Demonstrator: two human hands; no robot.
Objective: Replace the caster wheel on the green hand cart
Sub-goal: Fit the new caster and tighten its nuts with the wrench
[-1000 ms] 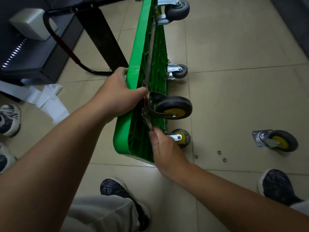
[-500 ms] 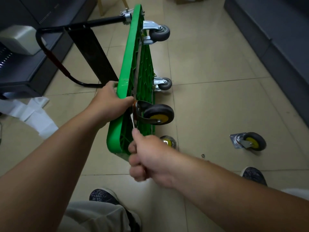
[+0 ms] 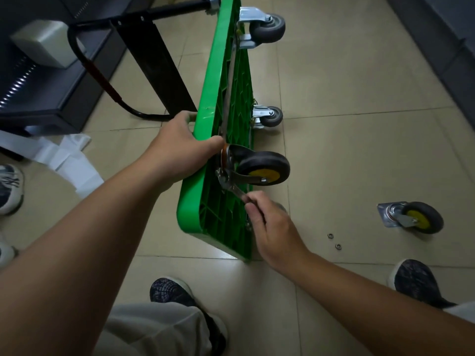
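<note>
Green plastic hand cart [image 3: 214, 73] stands on edge on the floor [image 3: 359, 73], underside exposed — left hand [image 3: 177, 147] clamps its rim steady, right hand [image 3: 272, 224] grips a slim metal wrench [image 3: 237, 190] at the mount of the black, yellow-hubbed caster wheel [image 3: 264, 167].

You are reaching both bare arms forward and down. Your left forearm is coming in from the lower left, and your left hand [image 3: 180, 147] is gripping the upper rim of the green hand cart [image 3: 213, 73], with the fingers curling over the far side and the thumb lying along the near face. Your right forearm is crossing in from the lower right. Your right hand [image 3: 272, 227] is sitting lower and nearer to you, its back turned upward, thumb and curled fingers pinching the handle of a wrench [image 3: 237, 191]. Your two hands are working near each other without touching.
</note>
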